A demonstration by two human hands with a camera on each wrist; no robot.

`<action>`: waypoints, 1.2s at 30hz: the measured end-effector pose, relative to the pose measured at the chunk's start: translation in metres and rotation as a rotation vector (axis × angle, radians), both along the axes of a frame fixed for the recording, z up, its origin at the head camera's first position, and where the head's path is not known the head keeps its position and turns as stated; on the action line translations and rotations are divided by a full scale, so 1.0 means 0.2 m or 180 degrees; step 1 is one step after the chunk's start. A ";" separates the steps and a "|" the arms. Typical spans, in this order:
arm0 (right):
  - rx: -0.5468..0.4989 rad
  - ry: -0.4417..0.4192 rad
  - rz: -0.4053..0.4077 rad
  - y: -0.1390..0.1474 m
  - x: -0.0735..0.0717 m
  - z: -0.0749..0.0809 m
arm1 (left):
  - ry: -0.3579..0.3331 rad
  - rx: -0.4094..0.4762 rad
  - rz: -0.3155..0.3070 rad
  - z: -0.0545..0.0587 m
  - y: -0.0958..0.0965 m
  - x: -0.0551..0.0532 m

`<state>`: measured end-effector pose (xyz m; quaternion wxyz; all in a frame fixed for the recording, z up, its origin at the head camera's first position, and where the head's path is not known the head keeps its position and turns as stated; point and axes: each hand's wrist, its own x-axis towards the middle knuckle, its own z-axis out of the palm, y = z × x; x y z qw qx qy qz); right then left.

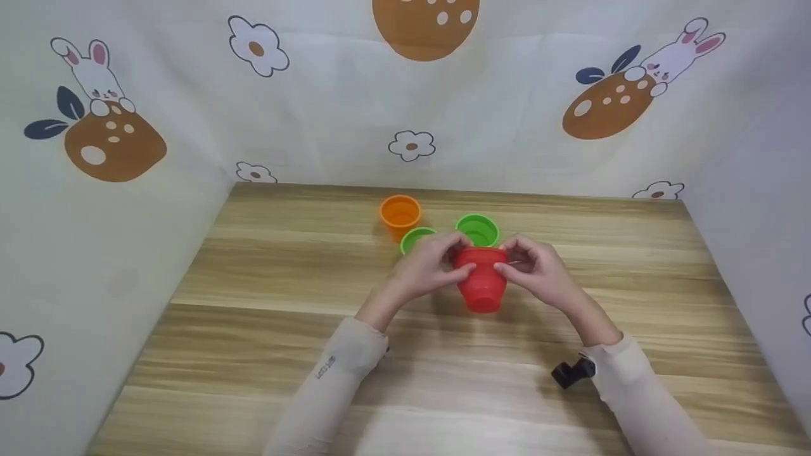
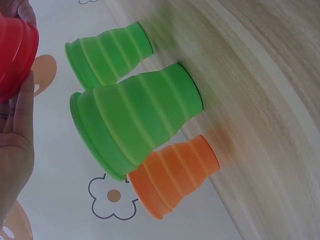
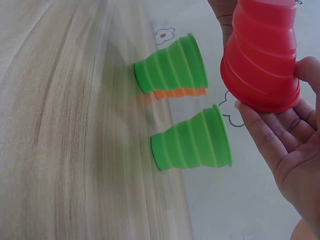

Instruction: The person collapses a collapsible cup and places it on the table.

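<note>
1. The fingers of my left hand (image 1: 427, 269) and right hand (image 1: 538, 272) pinch the red cup (image 1: 483, 285) from either side, clear of the worktop (image 1: 272, 272).
2. An orange cup (image 1: 400, 212) and two green cups (image 1: 478, 229) already stand upright beyond; only the red one, seemingly stretched out too, isn't standing there.
3. I see no label on any cup; print on my left sleeve (image 1: 336, 373) is too blurred to read.

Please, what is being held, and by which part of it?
The red cup: the left hand and the right hand grip it from opposite sides, near its wide rim.
</note>
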<state>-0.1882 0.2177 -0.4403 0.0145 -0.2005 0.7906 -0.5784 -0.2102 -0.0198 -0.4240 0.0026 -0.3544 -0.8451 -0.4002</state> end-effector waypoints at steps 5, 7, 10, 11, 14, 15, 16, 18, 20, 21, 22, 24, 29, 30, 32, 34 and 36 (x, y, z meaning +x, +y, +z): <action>-0.0018 0.0079 -0.0001 0.00 0.00 -0.01 | 0.0002 -0.0016 -0.0006 0.00 0.00 0.00; -0.0030 0.0105 -0.0006 -0.01 0.00 -0.01 | 0.0006 -0.0030 -0.0001 0.00 0.00 0.00; 0.0004 0.0162 -0.0026 -0.01 0.01 -0.01 | 0.0030 -0.0090 0.0024 0.00 0.00 0.00; 0.0016 0.0174 -0.0035 -0.01 0.01 -0.01 | 0.0043 -0.0114 0.0032 0.00 0.00 0.00; 0.0053 0.0197 -0.0069 -0.01 0.01 -0.01 | 0.0123 -0.0170 0.0035 0.00 0.00 0.00; 0.0063 0.0200 -0.0078 -0.01 0.01 -0.01 | 0.0153 -0.0184 0.0034 0.00 0.00 0.00; 0.0064 0.0202 -0.0082 -0.02 0.01 -0.01 | 0.0189 -0.0196 0.0031 0.00 0.00 0.00; 0.0068 0.0211 -0.0085 -0.02 0.01 -0.01 | 0.0252 -0.0215 0.0015 0.00 0.00 0.00; 0.0086 0.0246 -0.0077 -0.02 0.01 -0.01 | 0.0300 -0.0245 0.0012 0.00 0.00 -0.01; 0.0096 0.0260 -0.0068 -0.02 0.01 -0.01 | 0.0322 -0.0262 0.0017 0.00 0.00 -0.01; 0.0107 0.0273 -0.0057 -0.02 0.01 -0.01 | 0.0348 -0.0283 0.0025 0.00 0.00 -0.01; 0.0136 0.0298 -0.0035 -0.02 0.01 -0.01 | 0.0402 -0.0311 0.0042 0.00 0.00 -0.01; 0.0257 0.0424 -0.0010 -0.02 0.01 -0.02 | 0.0588 -0.0400 0.0098 0.00 0.00 -0.01; 0.0286 0.0471 -0.0020 -0.03 0.01 -0.02 | 0.0625 -0.0431 0.0114 0.00 0.00 0.00; 0.0331 0.0581 -0.0044 -0.03 0.01 -0.02 | 0.0692 -0.0500 0.0148 0.00 0.00 0.00; 0.0403 0.0739 -0.0088 -0.04 0.01 -0.02 | 0.0770 -0.0566 0.0183 0.00 0.00 0.00; 0.0471 0.0896 -0.0134 -0.05 0.01 -0.03 | 0.0842 -0.0634 0.0223 0.01 0.00 0.00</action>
